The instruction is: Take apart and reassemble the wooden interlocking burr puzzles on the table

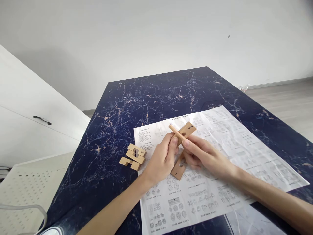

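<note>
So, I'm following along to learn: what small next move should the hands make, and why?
Perhaps wiggle the narrow wooden piece gently against the 3-marked piece: the left hand and right hand hold them crossed, but whether they interlock isn't visible.

We have room to pass over the dark tabletop (161, 98) beyond the paper sheet (234, 140). At its left edge, small wooden pieces (134, 157) block us. Between our left hand (161, 157) and right hand (204, 153), a notched slat (179, 172) narrows the gap, though whether it touches the paper we cannot tell.
</note>
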A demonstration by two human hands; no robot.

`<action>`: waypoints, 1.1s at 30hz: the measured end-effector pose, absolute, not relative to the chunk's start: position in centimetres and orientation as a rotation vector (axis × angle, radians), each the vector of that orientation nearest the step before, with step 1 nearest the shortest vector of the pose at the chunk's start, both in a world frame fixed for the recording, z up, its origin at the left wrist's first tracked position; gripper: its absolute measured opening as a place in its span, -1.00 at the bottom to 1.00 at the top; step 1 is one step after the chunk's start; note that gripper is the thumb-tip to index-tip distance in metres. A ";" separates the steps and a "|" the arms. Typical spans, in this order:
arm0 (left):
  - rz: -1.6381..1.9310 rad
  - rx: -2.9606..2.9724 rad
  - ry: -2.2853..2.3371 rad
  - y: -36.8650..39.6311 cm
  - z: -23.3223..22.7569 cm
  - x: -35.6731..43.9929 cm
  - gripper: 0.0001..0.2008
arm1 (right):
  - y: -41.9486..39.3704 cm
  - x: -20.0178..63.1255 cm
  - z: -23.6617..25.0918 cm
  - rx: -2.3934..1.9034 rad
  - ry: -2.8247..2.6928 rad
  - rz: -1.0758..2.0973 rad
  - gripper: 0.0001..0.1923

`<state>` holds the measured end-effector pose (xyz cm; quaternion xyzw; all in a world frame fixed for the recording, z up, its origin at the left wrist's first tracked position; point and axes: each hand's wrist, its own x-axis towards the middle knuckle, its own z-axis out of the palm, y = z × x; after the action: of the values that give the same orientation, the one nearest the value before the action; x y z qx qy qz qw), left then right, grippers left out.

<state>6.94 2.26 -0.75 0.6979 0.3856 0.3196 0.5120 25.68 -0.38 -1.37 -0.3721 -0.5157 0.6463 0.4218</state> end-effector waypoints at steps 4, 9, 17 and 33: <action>0.769 1.677 0.935 2.2 -0.6 7.0 -0.66 | -0.5 25.5 -1.5 -0.927 -1.333 1.641 -0.64; 0.770 1.652 0.941 2.1 -0.6 7.0 -0.66 | -0.4 25.8 -1.6 -0.948 -1.354 1.612 -0.64; 0.697 1.508 0.821 1.9 -0.8 6.8 -0.63 | -0.7 25.8 -1.5 -1.019 -1.440 1.513 -0.60; 0.675 1.572 0.790 2.0 -0.6 6.8 -0.61 | -0.9 26.0 -1.4 -1.051 -1.499 1.483 -0.62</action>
<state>6.75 2.02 -0.61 0.6748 0.3390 0.2898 0.5880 25.99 -0.90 -1.40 -0.4122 -0.5878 0.5814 0.3827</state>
